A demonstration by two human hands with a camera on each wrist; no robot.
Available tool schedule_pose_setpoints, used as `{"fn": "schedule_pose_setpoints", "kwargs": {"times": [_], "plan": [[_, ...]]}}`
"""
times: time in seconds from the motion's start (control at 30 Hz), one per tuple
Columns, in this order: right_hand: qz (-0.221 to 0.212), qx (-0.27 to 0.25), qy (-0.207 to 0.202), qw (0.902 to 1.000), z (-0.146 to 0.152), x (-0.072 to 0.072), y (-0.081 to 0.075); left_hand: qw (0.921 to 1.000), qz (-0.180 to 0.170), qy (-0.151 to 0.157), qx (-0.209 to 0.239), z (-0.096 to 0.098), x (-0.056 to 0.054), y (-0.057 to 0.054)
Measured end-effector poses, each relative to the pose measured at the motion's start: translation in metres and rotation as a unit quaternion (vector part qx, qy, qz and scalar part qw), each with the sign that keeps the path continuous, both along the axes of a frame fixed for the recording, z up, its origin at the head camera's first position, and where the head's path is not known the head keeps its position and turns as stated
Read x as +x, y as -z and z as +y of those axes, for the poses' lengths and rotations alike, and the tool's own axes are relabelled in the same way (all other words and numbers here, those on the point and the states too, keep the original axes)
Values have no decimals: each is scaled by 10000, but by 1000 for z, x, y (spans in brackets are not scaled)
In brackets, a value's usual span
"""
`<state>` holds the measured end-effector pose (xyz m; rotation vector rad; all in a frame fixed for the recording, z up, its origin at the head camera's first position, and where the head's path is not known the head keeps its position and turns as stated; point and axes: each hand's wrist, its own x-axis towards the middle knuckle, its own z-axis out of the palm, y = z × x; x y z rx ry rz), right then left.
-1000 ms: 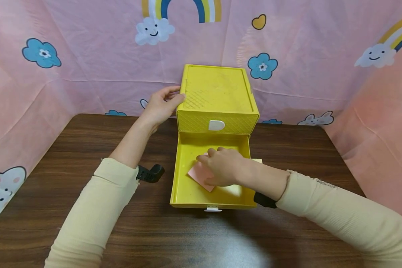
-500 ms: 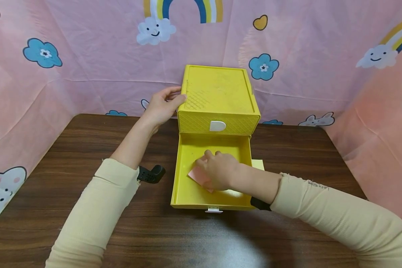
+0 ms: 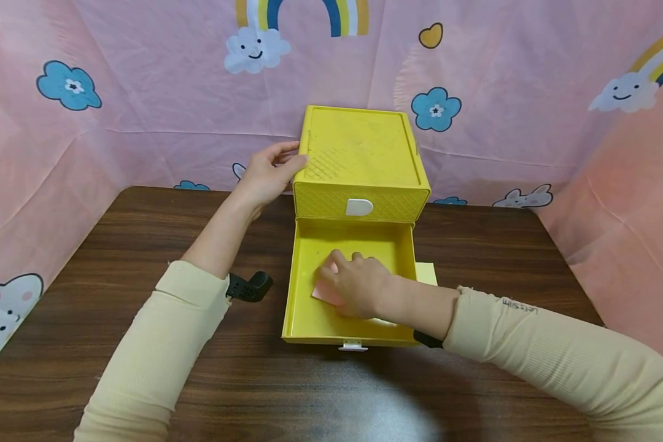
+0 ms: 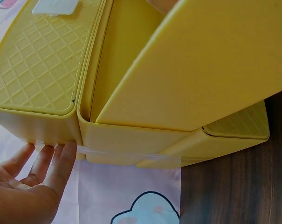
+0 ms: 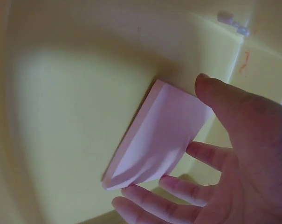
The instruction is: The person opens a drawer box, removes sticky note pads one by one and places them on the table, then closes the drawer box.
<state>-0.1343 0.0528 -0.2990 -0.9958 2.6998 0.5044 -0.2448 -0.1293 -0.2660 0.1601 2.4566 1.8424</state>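
Note:
A yellow drawer box (image 3: 359,147) stands at the back of the table, its lower drawer (image 3: 309,319) pulled out. My left hand (image 3: 267,175) steadies the box's left side, thumb over the top edge; in the left wrist view its fingers (image 4: 61,170) press the side wall nearly straight. Inside the drawer lies a pink pad of sticky notes (image 5: 154,135). Over it reaches my right hand (image 3: 359,285). In the right wrist view its fingertips (image 5: 166,182) touch one edge of the pad, while the thumb is near another corner, not clearly gripping.
A pale yellow paper piece (image 3: 426,273) shows beside the drawer's right wall, partly hidden by the right forearm. The upper drawer, with a white pull tab (image 3: 359,207), is closed. Pink patterned cloth (image 3: 486,123) hangs behind the dark wooden table (image 3: 226,380).
My right hand has come slightly nearer, its fingers drawing in around the pink pad. The pad has turned a little in the drawer. My left hand stays on the box.

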Motion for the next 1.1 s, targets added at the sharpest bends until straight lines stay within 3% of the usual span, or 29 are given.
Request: {"fn": "schedule_pose_setpoints", "kwargs": {"times": [0.6, 1.1], "plan": [[273, 483, -276, 9981, 1, -2, 6, 10000, 17, 28, -41, -1, 0, 0], [402, 497, -316, 9975, 2, -4, 8, 10000, 54, 14, -37, 0, 0, 1]]}}
